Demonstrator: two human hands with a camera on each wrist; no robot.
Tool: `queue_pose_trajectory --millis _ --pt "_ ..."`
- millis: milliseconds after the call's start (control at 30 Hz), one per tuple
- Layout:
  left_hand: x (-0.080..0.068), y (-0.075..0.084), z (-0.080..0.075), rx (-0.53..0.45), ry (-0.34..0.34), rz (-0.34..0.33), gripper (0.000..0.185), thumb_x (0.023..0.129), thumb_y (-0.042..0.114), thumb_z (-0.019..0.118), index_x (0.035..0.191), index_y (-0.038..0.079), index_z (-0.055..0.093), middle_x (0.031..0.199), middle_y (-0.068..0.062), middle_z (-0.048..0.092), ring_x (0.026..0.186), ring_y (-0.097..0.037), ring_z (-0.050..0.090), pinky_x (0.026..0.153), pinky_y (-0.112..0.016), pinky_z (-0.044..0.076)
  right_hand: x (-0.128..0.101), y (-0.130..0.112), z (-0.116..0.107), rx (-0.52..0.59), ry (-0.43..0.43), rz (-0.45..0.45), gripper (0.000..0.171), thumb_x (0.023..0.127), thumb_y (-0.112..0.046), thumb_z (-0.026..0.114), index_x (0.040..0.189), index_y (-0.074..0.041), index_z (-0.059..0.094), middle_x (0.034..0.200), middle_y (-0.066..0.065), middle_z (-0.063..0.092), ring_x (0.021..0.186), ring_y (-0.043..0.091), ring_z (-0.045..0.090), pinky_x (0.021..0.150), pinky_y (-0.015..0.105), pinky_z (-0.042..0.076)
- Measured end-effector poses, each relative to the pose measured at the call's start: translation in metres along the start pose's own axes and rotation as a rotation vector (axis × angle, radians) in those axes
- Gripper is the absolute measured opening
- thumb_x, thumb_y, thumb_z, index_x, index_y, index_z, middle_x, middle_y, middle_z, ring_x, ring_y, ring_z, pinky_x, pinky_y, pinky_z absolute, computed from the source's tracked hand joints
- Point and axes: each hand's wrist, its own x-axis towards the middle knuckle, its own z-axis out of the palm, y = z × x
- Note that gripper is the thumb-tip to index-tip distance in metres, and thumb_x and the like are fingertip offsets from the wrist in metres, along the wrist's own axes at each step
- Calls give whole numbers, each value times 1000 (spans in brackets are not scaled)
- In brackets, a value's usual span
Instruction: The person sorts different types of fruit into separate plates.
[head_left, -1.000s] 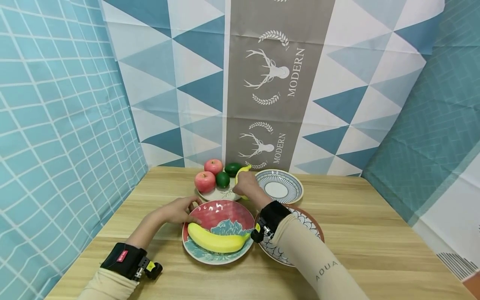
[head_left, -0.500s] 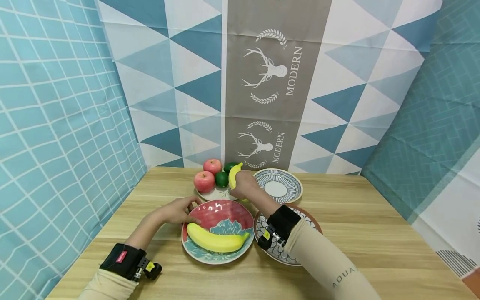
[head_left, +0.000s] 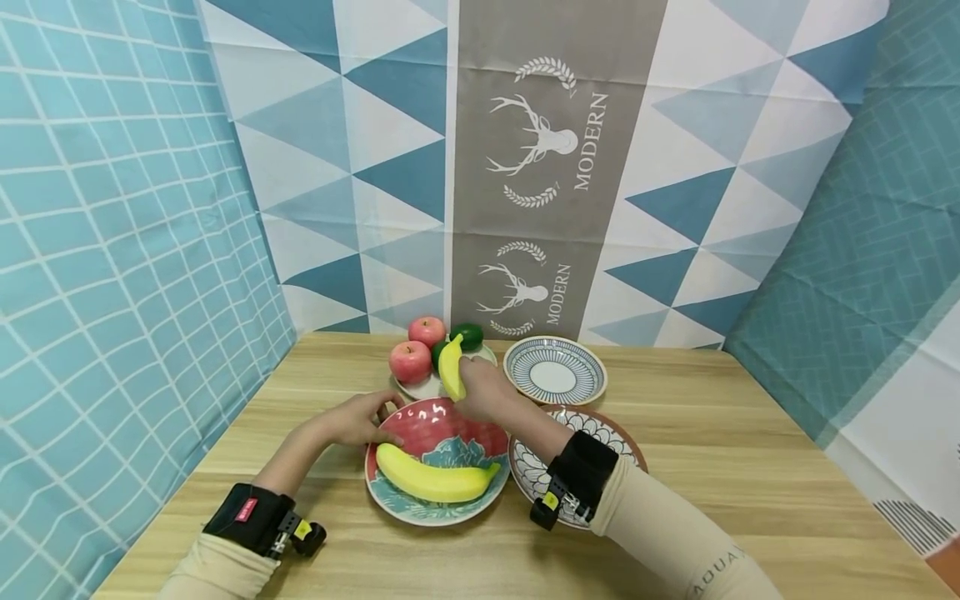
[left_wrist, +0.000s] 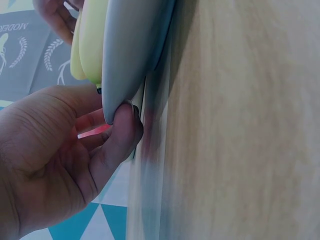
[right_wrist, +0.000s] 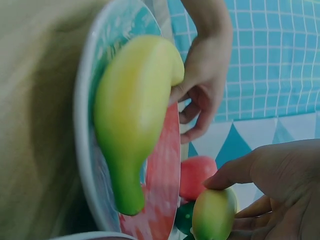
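Observation:
My right hand (head_left: 483, 387) grips a small yellow banana (head_left: 452, 367), held upright above the far rim of a red and teal plate (head_left: 431, 425). In the right wrist view the thumb and fingers are around that banana. My left hand (head_left: 363, 419) pinches the left rim of the plate, thumb on the inner side; the left wrist view shows fingers (left_wrist: 127, 122) under the rim. Across the plate lies a larger yellow banana (head_left: 435, 479). Behind it, a small pale plate (head_left: 431, 387) bears two red apples (head_left: 410, 362) and dark green fruits (head_left: 468, 336), one partly hidden by the held banana.
A blue-and-white striped plate (head_left: 555, 372) stands at the back right. Nearer, a brown-rimmed plate (head_left: 531, 472) with a petal pattern lies partly under my right forearm. Patterned cloth (head_left: 405, 208) closes off the back and sides of the wooden table (head_left: 735, 450).
My right hand has lifted the small banana off the pale plate and moved it left and nearer, to the red and teal plate's far rim. The left hand stays on the plate's rim.

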Motion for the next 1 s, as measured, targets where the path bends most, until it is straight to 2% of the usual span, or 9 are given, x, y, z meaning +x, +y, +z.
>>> queue_pose_trajectory --millis 133,267,367,500,667,767,1000 --pt "0 1 -1 4 1 11 47 91 21 86 126 6 59 95 -7 66 80 -20 64 67 -34 58 -9 -3 0 -3 -28 -22 38 83 -15 87 111 -8 61 95 6 58 84 22 55 71 34 49" --pt "-1 1 0 -10 -7 -15 49 91 22 86 127 6 58 95 -8 65 75 -20 65 63 -34 59 -16 -7 -1 -41 -63 -30 60 80 -13 86 134 -4 60 103 6 58 89 21 55 77 34 49" --pt "-1 1 1 -11 -5 -22 49 91 22 86 127 6 58 94 -7 65 74 -20 65 62 -34 60 -21 -11 1 -61 -84 -34 69 80 -14 86 142 -5 56 105 4 58 91 19 55 79 33 49" --pt "-1 1 1 -9 -5 -11 49 91 22 86 127 5 58 95 -7 65 76 -20 65 63 -35 60 -29 -15 3 -51 -95 -46 72 79 -11 88 143 -9 56 107 2 59 91 18 56 78 31 50" --pt "-1 0 0 -2 -9 9 49 91 22 86 128 5 58 94 -7 65 76 -19 65 64 -35 60 -35 -16 6 -6 -115 -73 85 76 -5 87 152 -5 50 121 5 62 99 17 56 84 30 50" --pt "-2 0 -1 0 -19 11 51 92 23 85 130 4 57 95 -8 65 75 -19 65 63 -33 60 -38 -16 5 7 -135 -91 83 77 -3 85 152 -4 50 120 5 62 99 18 56 85 29 50" --pt "-2 2 -1 -16 -20 -1 51 92 21 85 130 4 56 96 -9 64 73 -19 65 61 -35 60 -41 -15 6 -4 -172 -114 69 79 -3 84 143 -10 57 108 -1 59 93 15 55 79 27 49"
